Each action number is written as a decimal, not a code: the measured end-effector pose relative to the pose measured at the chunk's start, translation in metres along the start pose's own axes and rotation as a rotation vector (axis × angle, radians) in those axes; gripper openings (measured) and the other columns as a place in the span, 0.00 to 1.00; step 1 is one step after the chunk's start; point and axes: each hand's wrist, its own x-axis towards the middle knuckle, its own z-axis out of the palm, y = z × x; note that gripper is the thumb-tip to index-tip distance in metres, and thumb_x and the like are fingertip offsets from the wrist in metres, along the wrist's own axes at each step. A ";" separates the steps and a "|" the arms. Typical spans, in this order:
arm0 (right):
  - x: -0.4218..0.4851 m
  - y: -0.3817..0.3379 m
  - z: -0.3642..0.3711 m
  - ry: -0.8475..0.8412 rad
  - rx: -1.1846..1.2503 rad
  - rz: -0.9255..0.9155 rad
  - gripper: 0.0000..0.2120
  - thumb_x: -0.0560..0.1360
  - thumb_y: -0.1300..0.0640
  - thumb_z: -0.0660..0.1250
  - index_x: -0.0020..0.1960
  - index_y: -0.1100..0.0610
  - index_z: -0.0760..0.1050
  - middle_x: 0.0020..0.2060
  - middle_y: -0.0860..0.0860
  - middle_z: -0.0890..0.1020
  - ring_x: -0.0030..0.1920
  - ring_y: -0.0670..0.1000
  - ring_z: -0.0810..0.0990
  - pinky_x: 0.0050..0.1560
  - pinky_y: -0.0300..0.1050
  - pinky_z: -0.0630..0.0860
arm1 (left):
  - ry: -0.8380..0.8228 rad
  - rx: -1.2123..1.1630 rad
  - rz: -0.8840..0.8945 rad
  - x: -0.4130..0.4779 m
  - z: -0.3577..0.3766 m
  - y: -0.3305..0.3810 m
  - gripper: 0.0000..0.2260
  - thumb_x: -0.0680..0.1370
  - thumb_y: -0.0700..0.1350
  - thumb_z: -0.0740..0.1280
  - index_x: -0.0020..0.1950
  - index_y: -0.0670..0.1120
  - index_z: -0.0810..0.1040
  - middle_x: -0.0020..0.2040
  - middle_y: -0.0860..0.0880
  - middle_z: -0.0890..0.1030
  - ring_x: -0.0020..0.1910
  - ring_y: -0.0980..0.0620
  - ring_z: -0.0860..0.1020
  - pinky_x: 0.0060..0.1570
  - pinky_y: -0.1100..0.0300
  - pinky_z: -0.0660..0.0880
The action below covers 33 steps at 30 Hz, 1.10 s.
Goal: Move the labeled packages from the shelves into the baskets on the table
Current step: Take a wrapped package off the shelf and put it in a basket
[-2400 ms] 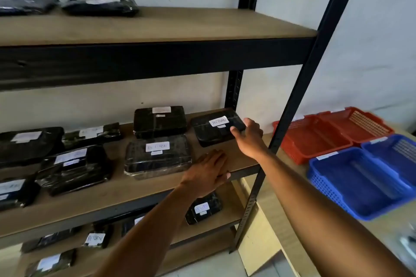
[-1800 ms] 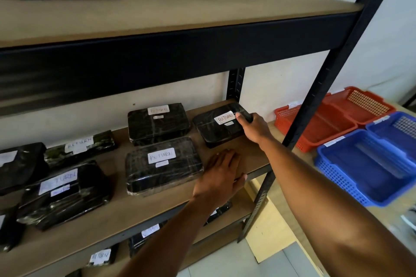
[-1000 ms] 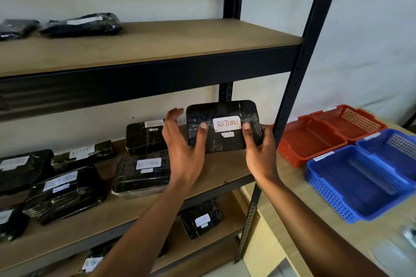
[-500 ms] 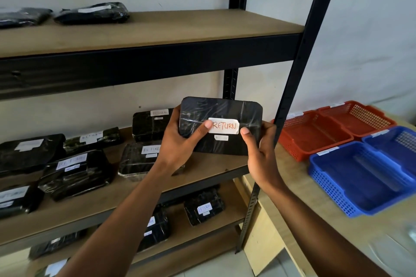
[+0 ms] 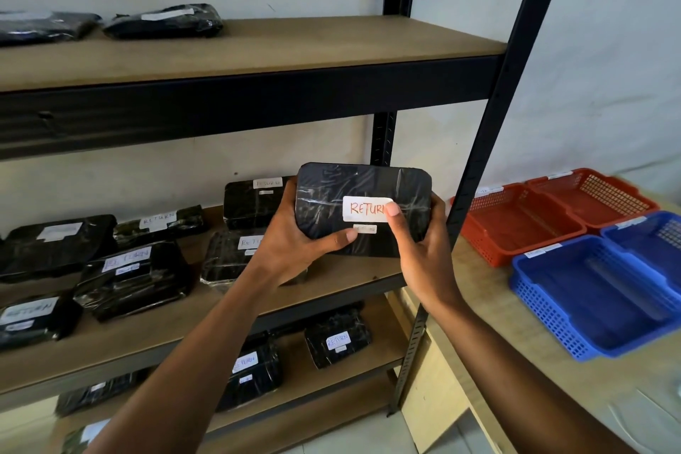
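A black film-wrapped package (image 5: 350, 184), its white label (image 5: 363, 209) marked RETURN, is held up in front of the middle shelf (image 5: 342, 278) and gripped at both short ends. The left hand (image 5: 294, 243) is curled round its left end, with the thumb laid across the lower front edge. The right hand (image 5: 423, 251) is wrapped round its right end, with the thumb resting on the label. The long axis is kept roughly level, running from hand to hand, and the labelled face is turned toward the camera.

The baskets are set to the right of both hands and lower, on the counter (image 5: 497, 328): red baskets (image 5: 492, 252) farther back, blue baskets (image 5: 545, 310) nearer. The right hand is the closer to them. The rack's black upright (image 5: 490, 144) stands just beside that hand, so a rightward carry kept clear of the post is judged to be called for. The basket tags are too small to be read. More labelled packages (image 5: 129, 273) are seen on the shelves to the left of the hands and below them.
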 end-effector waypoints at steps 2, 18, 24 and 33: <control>-0.002 0.001 0.000 -0.009 -0.013 -0.007 0.26 0.76 0.45 0.67 0.71 0.52 0.65 0.55 0.38 0.81 0.56 0.33 0.80 0.50 0.29 0.77 | -0.002 0.006 0.007 0.001 -0.004 -0.003 0.47 0.59 0.57 0.83 0.73 0.55 0.62 0.63 0.55 0.78 0.63 0.58 0.78 0.63 0.52 0.78; 0.007 -0.002 0.006 -0.118 0.155 0.501 0.31 0.68 0.38 0.76 0.61 0.52 0.67 0.55 0.53 0.83 0.54 0.54 0.85 0.48 0.58 0.84 | -0.013 -0.170 -0.400 0.007 -0.011 0.011 0.19 0.77 0.58 0.69 0.65 0.54 0.71 0.55 0.51 0.79 0.49 0.49 0.82 0.43 0.48 0.84; 0.000 -0.004 0.011 -0.214 0.319 0.681 0.15 0.79 0.50 0.69 0.61 0.56 0.77 0.53 0.56 0.85 0.53 0.59 0.85 0.55 0.58 0.82 | -0.075 -0.103 -0.558 0.012 -0.021 0.009 0.16 0.75 0.60 0.70 0.58 0.53 0.76 0.56 0.45 0.80 0.52 0.43 0.83 0.42 0.49 0.84; -0.004 0.011 0.012 -0.266 0.324 0.634 0.16 0.78 0.48 0.69 0.62 0.53 0.76 0.56 0.54 0.84 0.56 0.57 0.84 0.53 0.55 0.83 | -0.058 -0.068 -0.484 0.005 -0.022 0.003 0.17 0.77 0.60 0.69 0.61 0.53 0.74 0.54 0.49 0.79 0.51 0.45 0.83 0.41 0.50 0.84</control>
